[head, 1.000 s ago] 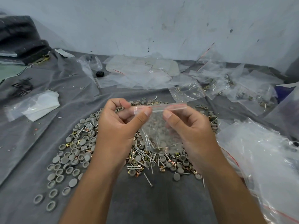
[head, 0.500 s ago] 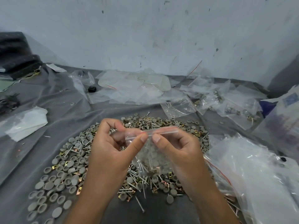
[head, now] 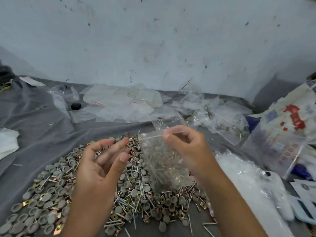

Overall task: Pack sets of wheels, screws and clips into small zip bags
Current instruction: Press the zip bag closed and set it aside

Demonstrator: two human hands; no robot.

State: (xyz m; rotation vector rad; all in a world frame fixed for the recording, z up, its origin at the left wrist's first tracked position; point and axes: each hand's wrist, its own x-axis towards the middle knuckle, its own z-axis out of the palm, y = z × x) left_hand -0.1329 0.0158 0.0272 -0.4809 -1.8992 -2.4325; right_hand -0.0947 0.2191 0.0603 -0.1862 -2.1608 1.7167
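A small clear zip bag point(head: 162, 161) holding wheels, screws and clips hangs over the pile. My right hand point(head: 186, 146) pinches its top strip at the right end. My left hand point(head: 102, 161) is just left of the bag with fingers loosely spread, holding nothing and apart from the bag. Below both hands lies a wide heap of grey wheels point(head: 51, 199), silver screws point(head: 136, 202) and brass clips point(head: 27, 201) on a grey cloth point(head: 42, 130).
Empty zip bags point(head: 119, 103) are strewn along the wall at the back. Filled bags point(head: 225, 124) lie at back right. A printed sack point(head: 287, 134) and a heap of clear plastic point(head: 248, 182) crowd the right side. White plastic point(head: 6, 141) lies at left.
My left hand has let go of the bag's top and opened, moving left. My right hand carries the bag slightly right and up. The camera has tilted upward.
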